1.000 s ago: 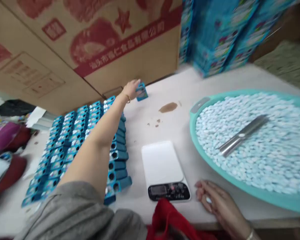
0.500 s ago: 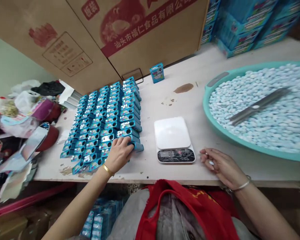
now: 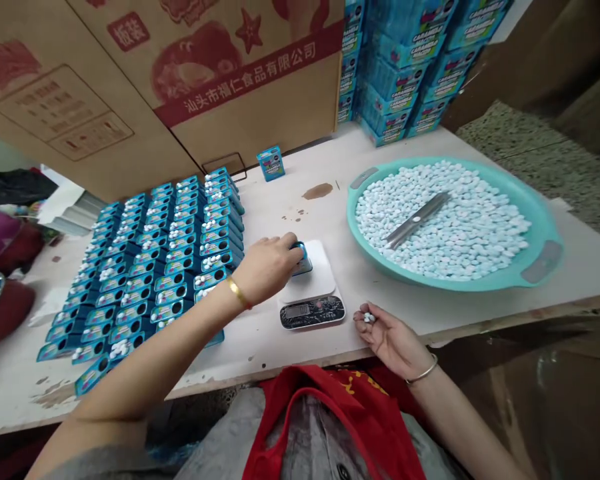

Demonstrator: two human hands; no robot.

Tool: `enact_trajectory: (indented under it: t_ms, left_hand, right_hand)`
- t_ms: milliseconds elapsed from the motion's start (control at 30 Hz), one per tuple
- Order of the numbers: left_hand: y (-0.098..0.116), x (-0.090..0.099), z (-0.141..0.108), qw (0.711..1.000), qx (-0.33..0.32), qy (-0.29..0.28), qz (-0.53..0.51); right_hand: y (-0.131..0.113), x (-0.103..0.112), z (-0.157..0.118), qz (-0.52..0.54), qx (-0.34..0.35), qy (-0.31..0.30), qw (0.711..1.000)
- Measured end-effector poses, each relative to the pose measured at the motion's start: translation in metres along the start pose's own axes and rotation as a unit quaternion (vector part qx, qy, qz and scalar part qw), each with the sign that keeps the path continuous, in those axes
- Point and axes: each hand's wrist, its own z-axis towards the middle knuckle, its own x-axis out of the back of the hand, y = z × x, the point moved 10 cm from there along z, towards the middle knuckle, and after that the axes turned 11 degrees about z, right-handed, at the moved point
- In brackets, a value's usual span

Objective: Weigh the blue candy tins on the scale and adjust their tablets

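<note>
My left hand grips a small blue box over the white plate of the kitchen scale; the hand hides much of the box. Palm up, my right hand is to the right of the scale with its fingers curled around several small pale candies. Rows of open blue boxes stand on the left, many with white candies on top. At the right, a turquoise basin holds a heap of pale candies with a metal scoop lying on them.
Large cardboard boxes stand along the back of the table. One upright blue box is in front of them. Stacked blue packs rise at the back right. A red bowl sits at the far left. The table's front edge runs near my body.
My left hand has moved right from the rows to the scale, with a blue box in it. Several candies now show in my right hand. The camera view has shifted right.
</note>
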Motion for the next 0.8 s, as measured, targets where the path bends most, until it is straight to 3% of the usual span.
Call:
enact_trajectory:
  t_ms: [100,233,367,433,500,633,800]
  left_hand:
    - [0.011,-0.021,0.025,0.998,-0.031,-0.044,-0.014]
    - [0.013,-0.03,0.031,0.997,-0.034,-0.059,-0.046]
    - [-0.005,-0.001,0.011,0.992,-0.023,0.043,-0.12]
    - [-0.029,0.013,-0.009,0.979,0.038,0.104,-0.169]
    - [-0.055,0.014,-0.033,0.956,0.125,0.142,-0.224]
    - [-0.076,-0.016,-0.076,0.892,0.252,0.166,-0.338]
    - [-0.06,-0.056,-0.092,0.851,0.29,0.165,-0.405]
  right_hand:
    - [-0.003,0.003,-0.005,-0.002,0.014,0.012,1.0]
    - [-0.005,0.003,-0.008,0.003,0.019,0.018,1.0]
    - [-0.006,-0.002,-0.01,-0.022,0.014,0.014,1.0]
    - [-0.004,-0.006,-0.012,-0.032,0.005,0.006,0.999]
    - [-0.004,-0.009,-0.013,-0.042,-0.002,0.0,0.999]
    - [-0.006,-0.013,-0.016,-0.063,-0.005,0.003,0.998]
    - [-0.013,-0.017,-0.015,-0.08,0.008,0.011,0.997]
